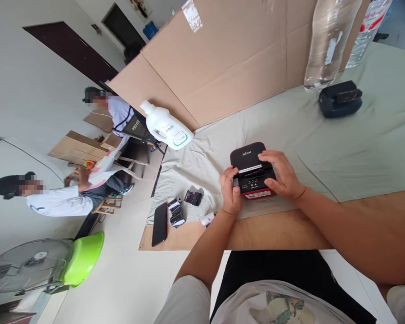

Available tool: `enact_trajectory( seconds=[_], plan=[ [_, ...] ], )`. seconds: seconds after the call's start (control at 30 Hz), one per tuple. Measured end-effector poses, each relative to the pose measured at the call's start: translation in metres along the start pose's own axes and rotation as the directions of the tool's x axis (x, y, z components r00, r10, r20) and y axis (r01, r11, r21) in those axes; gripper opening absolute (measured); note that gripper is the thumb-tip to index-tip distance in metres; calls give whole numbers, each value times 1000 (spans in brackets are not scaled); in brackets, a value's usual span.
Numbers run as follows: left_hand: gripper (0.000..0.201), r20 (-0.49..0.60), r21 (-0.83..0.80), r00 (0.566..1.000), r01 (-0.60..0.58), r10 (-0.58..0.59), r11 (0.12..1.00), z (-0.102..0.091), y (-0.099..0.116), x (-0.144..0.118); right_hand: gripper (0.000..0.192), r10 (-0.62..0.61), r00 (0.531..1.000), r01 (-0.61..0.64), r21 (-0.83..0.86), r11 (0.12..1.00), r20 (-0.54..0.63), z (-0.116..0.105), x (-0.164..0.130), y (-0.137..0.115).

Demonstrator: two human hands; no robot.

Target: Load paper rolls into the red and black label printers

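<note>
Black-and-red printer [249,167], seemingly closed.

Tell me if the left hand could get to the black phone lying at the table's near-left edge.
Probably yes. The left hand rests on the small printer, and only low paper rolls lie between it and the phone; nothing tall blocks the way.

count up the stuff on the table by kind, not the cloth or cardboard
label printer, held by left hand and right hand: 1
white detergent bottle: 1
clear plastic bottles: 2
black phone: 1
dark pouch: 1
black ribbon rolls: at least 2; exact number unclear
total: at least 8
</note>
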State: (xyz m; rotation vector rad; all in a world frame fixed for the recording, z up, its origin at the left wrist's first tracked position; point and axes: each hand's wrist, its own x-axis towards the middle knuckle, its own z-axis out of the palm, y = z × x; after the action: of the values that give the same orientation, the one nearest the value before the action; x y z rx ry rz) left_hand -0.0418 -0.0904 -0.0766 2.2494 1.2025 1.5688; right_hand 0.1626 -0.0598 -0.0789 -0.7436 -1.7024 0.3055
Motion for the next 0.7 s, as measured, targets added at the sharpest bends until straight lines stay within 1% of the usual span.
enact_trajectory(
  seconds=[0.07,0.13,0.2,0.33,0.43,0.5,0.57,0.6,0.67,0.7],
  plan=[
    [51,-60,-1,998,-33,33,999,9,-3,-8,54,-37,998,39,-36,999,48,2,-1,-2],
    [50,-107,-1,994,-38,38,999,16,-7,-11,48,-43,998,47,-86,995,41,3,-1,-3],
    [50,-115,16,992,-41,43,999,20,-10,-13,39,-49,999,50,-126,991,8,5,-1,-4],
    [48,-130,53,990,-56,62,997,19,-13,-13,23,-101,994,91,-172,981,-49,6,1,-7],
    [44,-147,45,986,-72,78,996,19,-12,-13,19,-124,990,109,-196,975,-63,6,2,-8],
    [45,-133,43,989,-63,68,997,19,-11,-14,20,-119,991,106,-190,976,-58,6,1,-8],
    [50,-120,22,993,-14,16,1000,19,-11,-16,22,-102,993,94,-145,985,-51,6,0,-7],
    [54,-124,3,992,35,-34,999,19,-11,-18,24,-88,995,82,-105,991,-53,6,-1,-6],
    [65,-149,-67,972,176,-184,982,18,-13,-21,32,-15,997,14,-17,1000,-80,7,-3,-2],
    [71,-150,-127,950,257,-274,958,17,-13,-23,37,59,991,-57,17,998,-118,8,-4,2]
  ],
)
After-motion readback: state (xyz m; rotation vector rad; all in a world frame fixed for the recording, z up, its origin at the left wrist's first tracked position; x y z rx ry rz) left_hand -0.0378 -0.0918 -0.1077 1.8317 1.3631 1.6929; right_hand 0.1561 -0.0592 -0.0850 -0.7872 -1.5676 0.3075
